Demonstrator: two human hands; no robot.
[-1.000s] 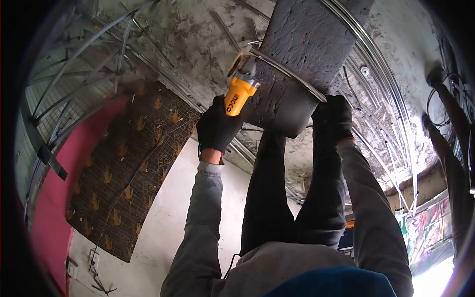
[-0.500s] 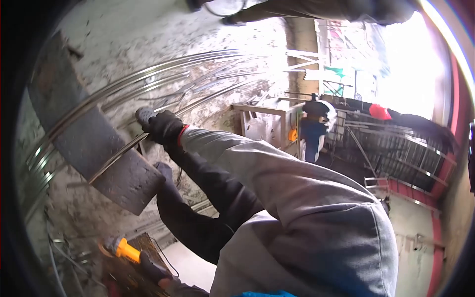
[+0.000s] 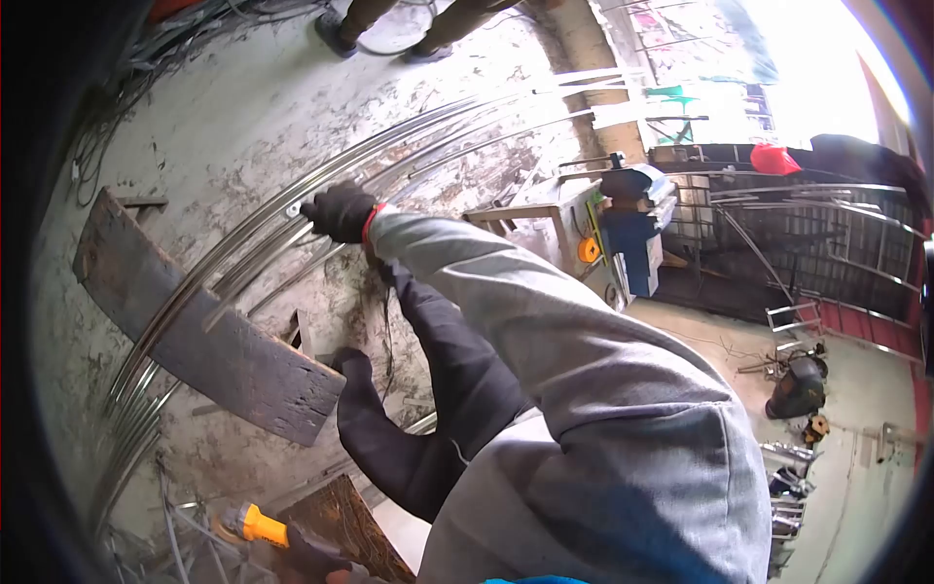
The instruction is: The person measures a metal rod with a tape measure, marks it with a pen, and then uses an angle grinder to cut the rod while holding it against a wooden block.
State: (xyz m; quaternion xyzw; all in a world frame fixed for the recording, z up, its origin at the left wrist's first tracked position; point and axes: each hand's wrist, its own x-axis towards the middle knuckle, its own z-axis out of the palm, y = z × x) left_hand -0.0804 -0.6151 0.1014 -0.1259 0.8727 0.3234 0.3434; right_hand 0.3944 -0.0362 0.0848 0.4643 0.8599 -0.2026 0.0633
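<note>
My right hand [image 3: 342, 212], in a black glove with a red cuff, is closed round a thin shiny metal tube [image 3: 248, 277]. The tube's near end hangs over a dark, worn board [image 3: 219, 360] on the floor. Right beside it, a bundle of long metal tubes [image 3: 209, 268] lies across the same board. At the bottom edge, my left hand [image 3: 316, 557] is partly cut off by the frame. It appears gloved and grips a yellow angle grinder [image 3: 263, 527] above a brown wooden board [image 3: 345, 521]. The grinder's head is blurred.
Another person's feet [image 3: 336, 34] stand at the top by a cable. A work table [image 3: 535, 211] holding a blue machine [image 3: 632, 229] is beyond my arm. Metal frames and tubes [image 3: 798, 195] stand behind. Loose cables [image 3: 92, 156] lie at upper left, more tubes [image 3: 175, 535] at lower left.
My right hand has brought the tube closer to the bundle; its near end has moved across the board. The view has shifted, showing more floor. My left hand still has the grinder.
</note>
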